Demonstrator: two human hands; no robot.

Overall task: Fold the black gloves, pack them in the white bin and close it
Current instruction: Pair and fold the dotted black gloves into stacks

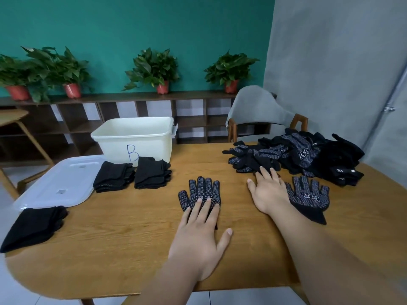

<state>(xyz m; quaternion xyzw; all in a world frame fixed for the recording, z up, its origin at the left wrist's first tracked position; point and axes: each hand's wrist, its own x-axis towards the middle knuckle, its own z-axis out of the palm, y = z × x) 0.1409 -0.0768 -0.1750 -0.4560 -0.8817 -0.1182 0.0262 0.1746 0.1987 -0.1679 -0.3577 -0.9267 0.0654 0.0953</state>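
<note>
Black folded stacks (113,176) before bin (114,144) (lid (55,183) alongside)

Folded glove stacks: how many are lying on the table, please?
3: one stack beside another before the white bin, a third by the lid at left; the bin's bottom is hidden.

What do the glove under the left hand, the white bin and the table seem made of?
Glove: black knit fabric with pale grip dots, probably rubbery. White bin: smooth moulded plastic, apparently. Table: wood or wood veneer, satin finish; grain shows.
</note>
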